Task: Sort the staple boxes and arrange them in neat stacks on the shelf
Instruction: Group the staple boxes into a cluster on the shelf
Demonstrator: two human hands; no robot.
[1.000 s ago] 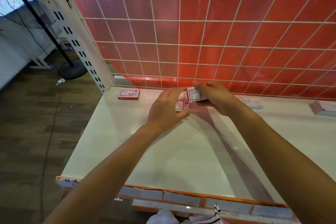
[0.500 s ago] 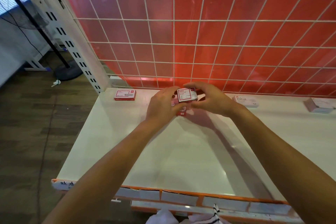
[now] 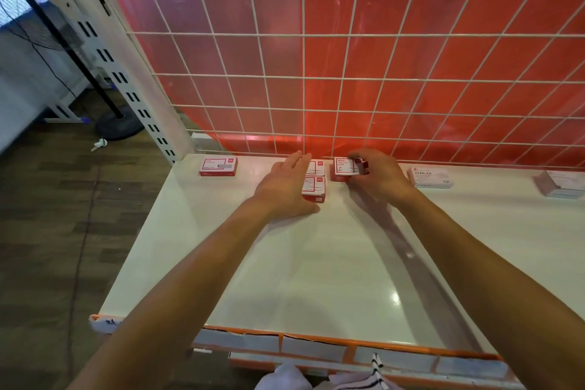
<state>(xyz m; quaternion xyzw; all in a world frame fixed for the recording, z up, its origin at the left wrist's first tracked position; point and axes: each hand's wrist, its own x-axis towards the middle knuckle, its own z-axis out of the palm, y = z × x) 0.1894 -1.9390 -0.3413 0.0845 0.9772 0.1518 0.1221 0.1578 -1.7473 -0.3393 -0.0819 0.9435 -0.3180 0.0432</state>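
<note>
Where the red staple boxes (image 3: 314,188) lie near the shelf's (image 3: 316,263) back grille, the left hand (image 3: 285,188) rests flat, fingers spread, against them; just beside, the right hand (image 3: 376,177) pinches another red box (image 3: 344,169).

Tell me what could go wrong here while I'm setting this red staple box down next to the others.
1. The right hand holds a red staple box close beside the two red boxes under the left hand; a nudge could knock them out of line.
2. The lone red box at far left and the white staples box sit apart, so they could be left unsorted.
</note>
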